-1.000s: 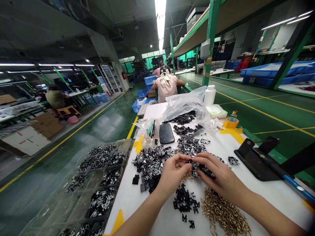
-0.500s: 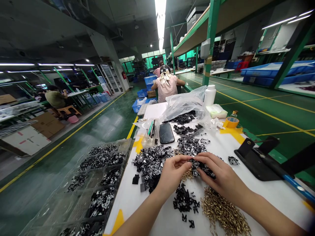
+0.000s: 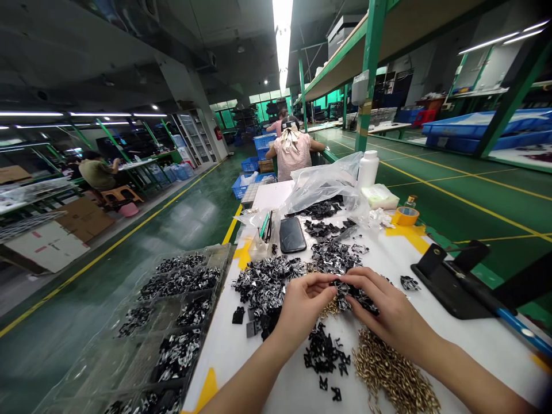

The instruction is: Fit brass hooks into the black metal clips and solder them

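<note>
My left hand (image 3: 304, 307) and my right hand (image 3: 383, 310) meet over the white table (image 3: 431, 339), fingers pinched together on a small black-and-silver clip part (image 3: 345, 289). Under and behind my right fingers lies more of these parts (image 3: 360, 300). A heap of black-and-silver clips (image 3: 265, 282) sits just left of my left hand. Small black plastic pieces (image 3: 324, 353) lie near my wrists. A pile of brass-coloured metal hooks (image 3: 392, 374) lies under my right forearm.
A phone (image 3: 292, 234) lies further back, beside a clear bag of black parts (image 3: 323, 190), a white bottle (image 3: 367, 168) and a tape roll (image 3: 406, 215). A black hand press (image 3: 457, 282) stands right. Clear trays of clips (image 3: 172, 322) hang left. A person in pink (image 3: 292, 152) sits ahead.
Both hands stay in place, fingertips shifting slightly on the small part between them. The view tilts down a touch.
</note>
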Tool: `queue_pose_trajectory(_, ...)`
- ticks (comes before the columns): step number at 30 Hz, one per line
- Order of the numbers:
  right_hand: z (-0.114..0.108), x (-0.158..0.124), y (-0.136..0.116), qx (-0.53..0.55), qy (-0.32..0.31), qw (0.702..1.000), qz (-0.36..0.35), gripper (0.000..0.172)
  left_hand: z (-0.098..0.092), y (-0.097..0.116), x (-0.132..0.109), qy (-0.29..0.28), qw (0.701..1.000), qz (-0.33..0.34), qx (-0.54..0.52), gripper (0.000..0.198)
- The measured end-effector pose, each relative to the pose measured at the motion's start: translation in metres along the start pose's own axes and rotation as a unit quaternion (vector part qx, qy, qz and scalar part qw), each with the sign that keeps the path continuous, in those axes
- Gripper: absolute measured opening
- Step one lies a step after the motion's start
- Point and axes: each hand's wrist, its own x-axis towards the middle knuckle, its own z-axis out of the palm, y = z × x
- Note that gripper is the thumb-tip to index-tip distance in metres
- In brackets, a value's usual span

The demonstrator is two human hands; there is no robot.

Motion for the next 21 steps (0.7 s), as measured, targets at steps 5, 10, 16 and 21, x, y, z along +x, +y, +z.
queue_pose_trajectory(5, 0.0005, 0.0008, 0.0013, 0.011, -0.009, 1.000, -0.019, 0.035, -0.0002, -0.0019, 0.0021, -0.004, 1.000, -0.012, -0.021, 0.023)
queue_pose_trajectory(10, 0.0000, 0.0018, -0.0004, 0.019, -0.012, 1.000, -0.015, 0.034, -0.0010, -0.0009, 0.0039, -0.013, 0.998, -0.029, -0.052, 0.020)
queue_pose_trajectory(16, -0.0014, 0.0024, -0.0020, 0.006, 0.004, 1.000, -0.014, 0.027, -0.0016, 0.0022, 0.0030, -0.009, 0.998, -0.047, -0.046, 0.021)
queue_pose_trajectory(21, -0.0018, 0.0024, -0.0009, 0.000, 0.008, 1.000, -0.012, 0.025, -0.0009, 0.0011, 0.0042, -0.017, 0.998, -0.040, -0.039, 0.026)
